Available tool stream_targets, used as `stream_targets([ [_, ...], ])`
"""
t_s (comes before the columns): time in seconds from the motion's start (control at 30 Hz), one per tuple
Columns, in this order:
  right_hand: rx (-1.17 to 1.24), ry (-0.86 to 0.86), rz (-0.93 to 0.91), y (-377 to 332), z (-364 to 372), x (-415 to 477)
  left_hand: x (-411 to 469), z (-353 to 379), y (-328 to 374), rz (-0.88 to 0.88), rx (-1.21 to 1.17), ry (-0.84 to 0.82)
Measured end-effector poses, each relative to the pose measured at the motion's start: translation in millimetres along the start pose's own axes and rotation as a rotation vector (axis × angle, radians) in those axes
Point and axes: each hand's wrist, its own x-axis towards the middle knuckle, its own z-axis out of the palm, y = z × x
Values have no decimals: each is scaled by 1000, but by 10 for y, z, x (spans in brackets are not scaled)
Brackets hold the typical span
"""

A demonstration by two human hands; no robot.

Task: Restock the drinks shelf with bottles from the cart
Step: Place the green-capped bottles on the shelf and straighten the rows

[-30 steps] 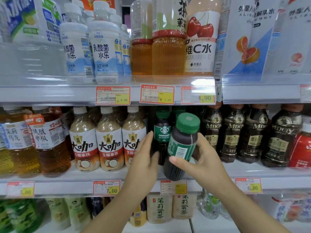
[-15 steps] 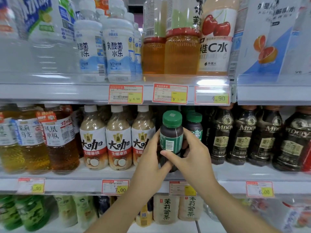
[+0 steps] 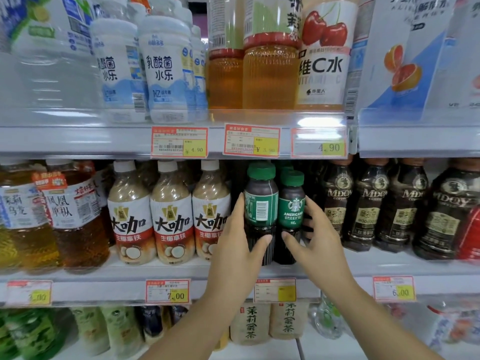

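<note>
Two dark coffee bottles with green caps stand side by side on the middle shelf [image 3: 259, 272]. The left bottle [image 3: 260, 203] shows its barcode; my left hand [image 3: 240, 245] grips it, thumb across the lower front and fingers on its left side. The right bottle [image 3: 291, 209] shows a green Americano label; my right hand [image 3: 315, 240] holds it with the thumb on the lower front and fingers round its right side. More green caps sit behind them. The cart is out of view.
Milk-tea bottles [image 3: 171, 219] stand just left of the coffee, dark MDOY bottles [image 3: 368, 203] just right. Tea bottles fill the far left. The upper shelf [image 3: 104, 139] holds white yogurt drinks and amber tea. Price tags line the shelf edges. A lower shelf holds jasmine tea cartons [image 3: 267, 323].
The bottle held in my right hand has gone onto the shelf and now stands upright at the left, gripped by my left hand. My right hand has shifted to the neighbouring Americano bottle.
</note>
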Motion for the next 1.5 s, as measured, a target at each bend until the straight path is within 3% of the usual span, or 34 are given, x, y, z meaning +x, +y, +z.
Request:
stream_targets([
  [0.23,57,-2,15,7,19,13,-3,76,-6,25,165,120],
  [0.5,72,-15,28,6,26,16,-55,197,-96,-45,136,149],
  [0.73,77,-35,38,-11,-3,17,-142,126,-124,-104,59,16],
  [0.9,93,-41,41,-11,-9,16,-123,83,-135,-81,134,67],
  [1.03,110,-49,50,-8,-13,16,-225,99,-114,-41,208,18],
  [1.5,141,-49,45,-29,-28,15,-138,104,-136,-82,160,15],
])
